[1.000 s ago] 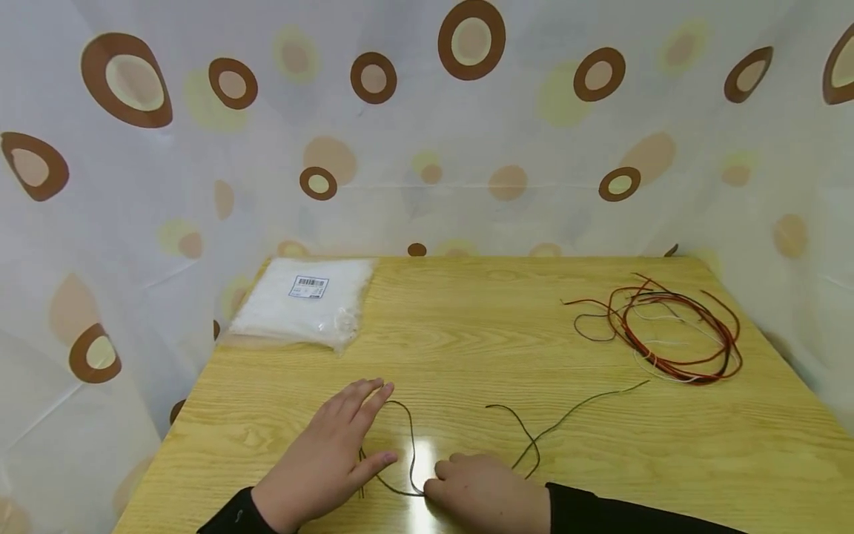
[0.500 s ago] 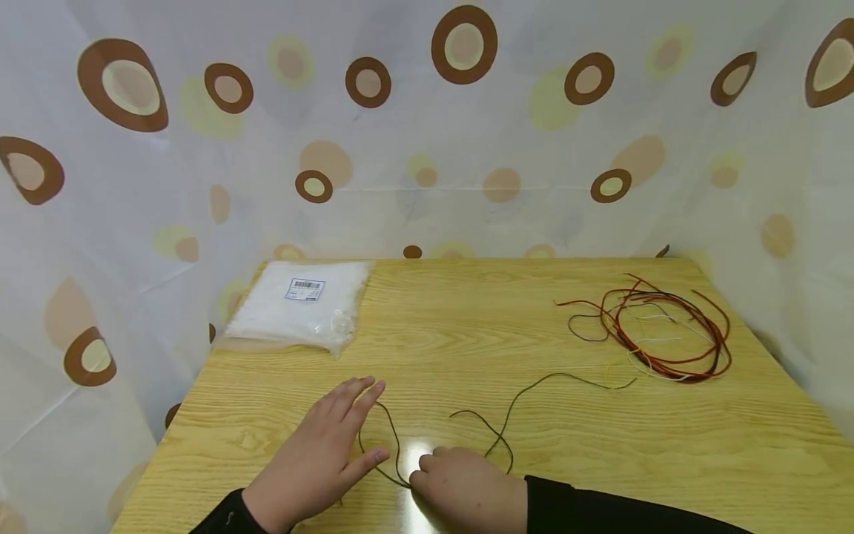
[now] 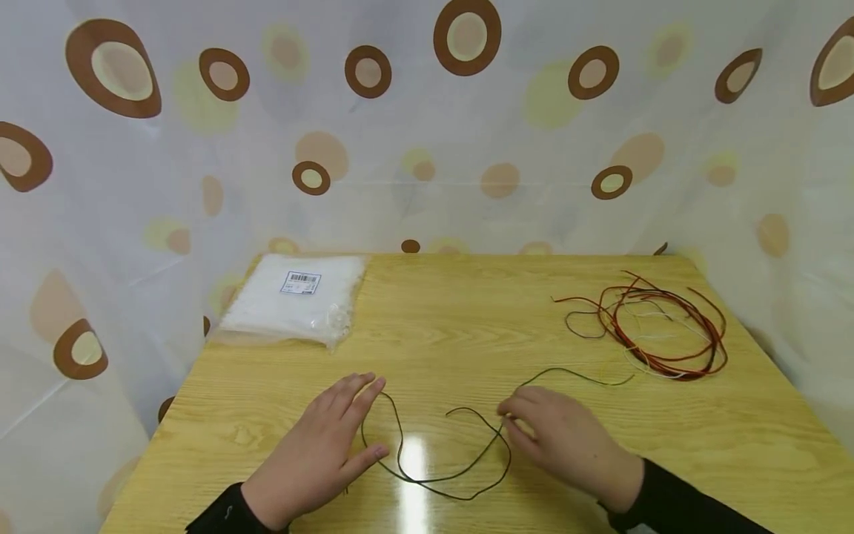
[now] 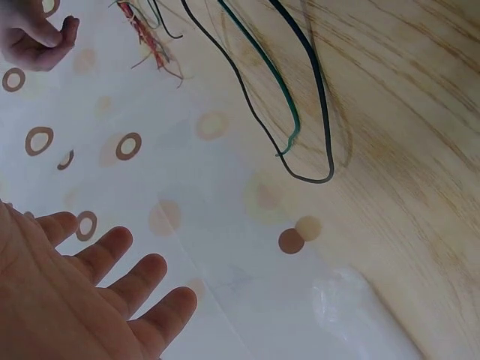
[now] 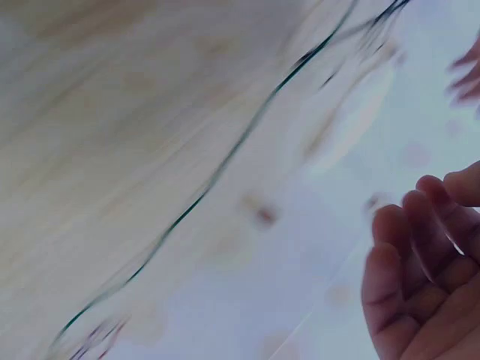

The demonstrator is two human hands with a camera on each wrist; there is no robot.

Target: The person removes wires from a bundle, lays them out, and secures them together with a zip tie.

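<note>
A thin dark green wire (image 3: 470,498) lies in loose loops across the near part of the table. My left hand (image 3: 327,445) is beside its left loops with straight, spread fingers; part of the wire is hidden behind that hand. In the left wrist view, the left fingers (image 4: 154,274) hold nothing. My right hand (image 3: 567,437) is at the wire's right crossing, its fingers loosely bent. From the right wrist, that hand (image 5: 435,285) shows nothing between its fingers, with the green wire (image 5: 225,166) running apart from it.
A coil of red, black and white wires (image 3: 715,345) lies at the table's right rear. At the back left sits a clear plastic bag (image 3: 267,308) with white contents and a barcode label (image 3: 300,282). A patterned curtain (image 3: 427,141) surrounds the wooden table (image 3: 440,319).
My right hand has let go of the wire's lower crossing and moved right and farther from me. That crossing now shows. The left hand has stayed almost in place.
</note>
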